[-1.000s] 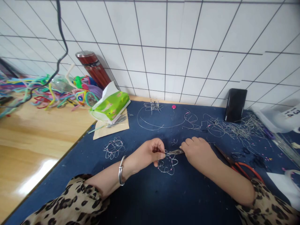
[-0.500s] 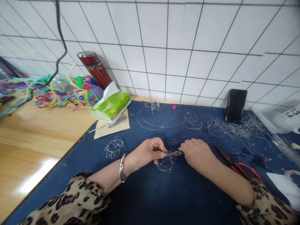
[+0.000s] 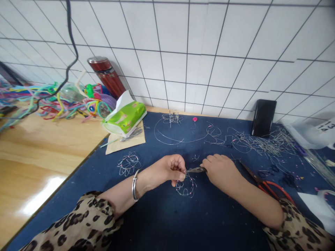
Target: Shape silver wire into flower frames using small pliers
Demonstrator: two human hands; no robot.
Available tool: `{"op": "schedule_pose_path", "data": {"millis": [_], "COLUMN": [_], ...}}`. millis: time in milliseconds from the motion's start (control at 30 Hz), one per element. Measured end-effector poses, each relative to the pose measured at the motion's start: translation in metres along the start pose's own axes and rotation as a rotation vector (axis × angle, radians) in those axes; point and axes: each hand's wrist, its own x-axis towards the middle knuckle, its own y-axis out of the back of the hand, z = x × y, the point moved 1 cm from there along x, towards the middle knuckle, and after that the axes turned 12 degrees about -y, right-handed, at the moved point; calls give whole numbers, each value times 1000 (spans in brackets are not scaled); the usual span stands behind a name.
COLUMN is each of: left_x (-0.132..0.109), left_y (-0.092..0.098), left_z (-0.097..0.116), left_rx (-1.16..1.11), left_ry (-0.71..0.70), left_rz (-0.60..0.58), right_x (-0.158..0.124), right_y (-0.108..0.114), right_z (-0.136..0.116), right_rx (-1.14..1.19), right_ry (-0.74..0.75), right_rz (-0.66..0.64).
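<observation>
Between thumb and fingers, my left hand (image 3: 172, 169) pinches a ring of thin silvery wire with small pink beads (image 3: 185, 192), which hangs below the fingertips. My right hand (image 3: 217, 170) is closed around a pair of pliers (image 3: 196, 169); its handles are hidden in the palm. The pliers' jaws point left and meet the wire at my left fingertips. Whether the jaws grip the wire is too small to tell. Left of my left hand, another looped wire piece (image 3: 129, 164) lies on the dark blue mat (image 3: 167, 223).
Orange-handled scissors (image 3: 274, 190) lie beside my right forearm. Tangled wire (image 3: 272, 144) spreads before a phone (image 3: 263, 118) leaning on the wall. At the left are a tissue pack (image 3: 127, 118), a red-brown flask (image 3: 107, 76) and colourful pipe cleaners (image 3: 59, 108). A black cable (image 3: 68, 66) hangs there.
The beaded wire ring has turned and hangs slightly lower. My left fingers have shifted a little on it, and the pliers' tips have tilted slightly.
</observation>
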Motion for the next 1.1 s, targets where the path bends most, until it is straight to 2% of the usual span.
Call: {"op": "schedule_pose_path", "data": {"millis": [467, 700, 1100], "left_x": [2, 2, 2], "left_y": [5, 5, 4], "left_z": [-1, 2, 4], "left_rx": [-27, 18, -40], "left_ry": [-14, -4, 15], "left_rz": [9, -9, -4], "right_x": [-1, -1, -1], "right_y": [5, 3, 0], "right_z": [-4, -1, -1], "right_rx": [46, 39, 24], "right_ry": [7, -6, 4], "right_rz": [-24, -26, 2]}}
